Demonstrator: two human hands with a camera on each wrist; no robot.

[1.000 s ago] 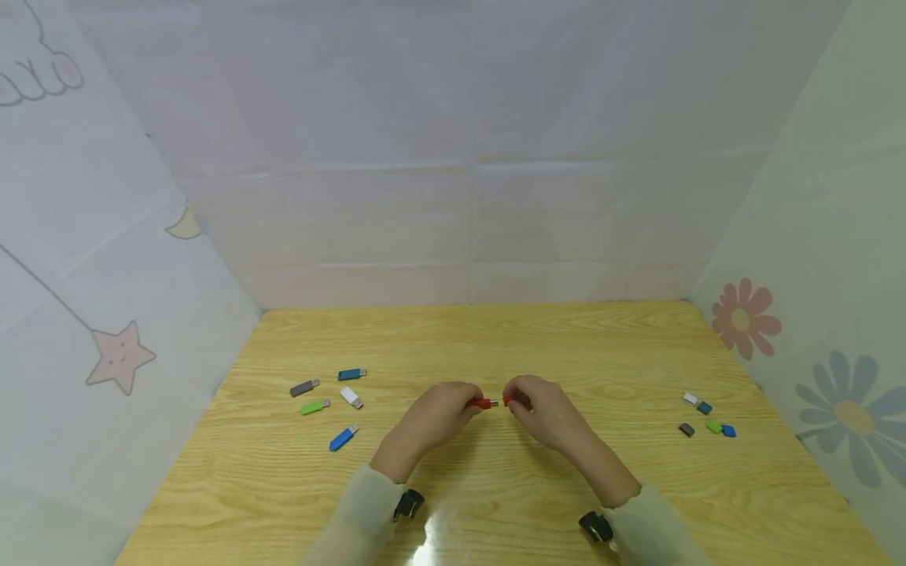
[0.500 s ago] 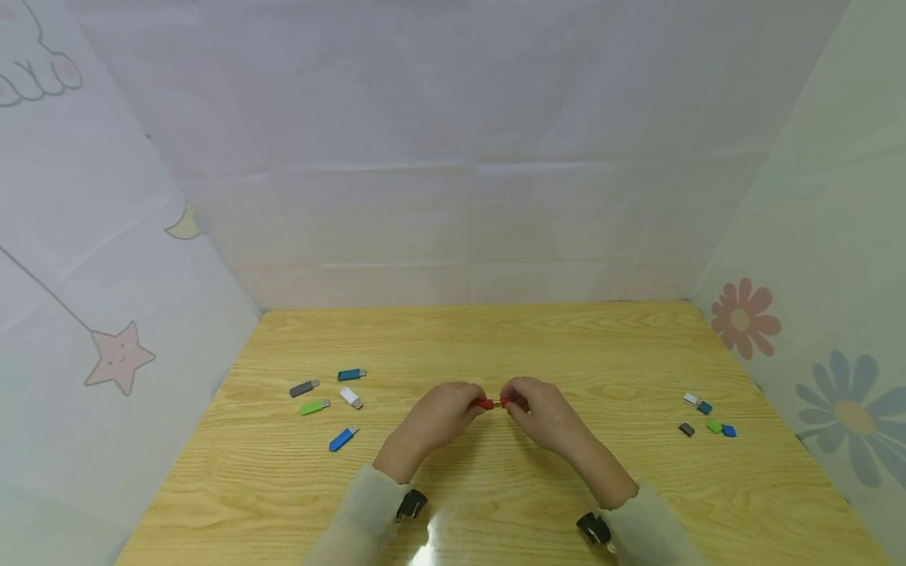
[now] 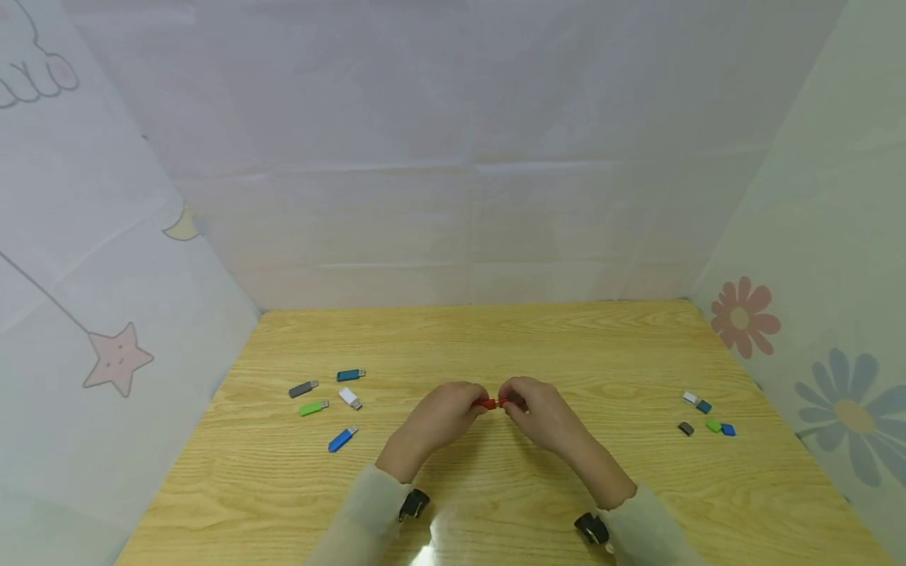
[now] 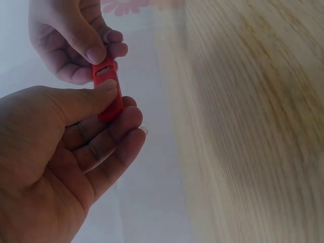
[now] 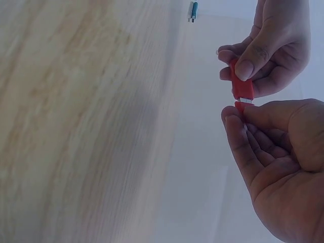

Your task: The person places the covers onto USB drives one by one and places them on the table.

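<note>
left hand [image 3: 443, 413] pinches a red usb stick [image 5: 243, 87] above the middle of the table [image 3: 467, 338]; right hand [image 3: 545, 413] pinches its red cap [image 4: 108, 64], metal plug [image 5: 246, 100] visible between, closure seemingly incomplete. five sticks [image 3: 350, 398] at table left, five caps [image 3: 713, 426] at table right, lie unjoined.

Looks like a screened-off booth, with a wood-grain tabletop [image 3: 453, 338] closed in by a creased pale back sheet [image 3: 425, 157], a left sheet [image 3: 85, 212] and a right sheet [image 3: 828, 228]. Calls a nursery to mind through the pink star [image 3: 119, 359] and yellow moon [image 3: 183, 226] printed on the left and the red flower [image 3: 740, 317] and blue flower [image 3: 853, 417] on the right. Cannot tell whether home or studio.
</note>
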